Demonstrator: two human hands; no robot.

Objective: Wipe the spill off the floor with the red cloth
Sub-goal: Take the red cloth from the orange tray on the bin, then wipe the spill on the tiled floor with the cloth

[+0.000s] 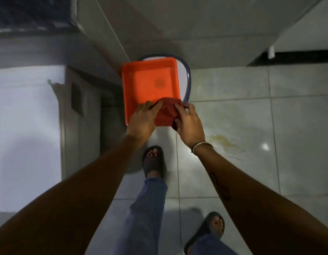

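Two hands grip the red cloth [166, 114]: left hand [143, 118] and right hand [189, 124] both pinch it, bunched, over the near rim of the orange tub [150, 80]. Gather it firmly before carrying. The spill [222, 140] lies on the floor [270, 172] just right, unwiped.

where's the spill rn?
Head view: the yellowish spill is on the floor tiles right of centre, just right of the right hand, which holds the red cloth with the left hand.
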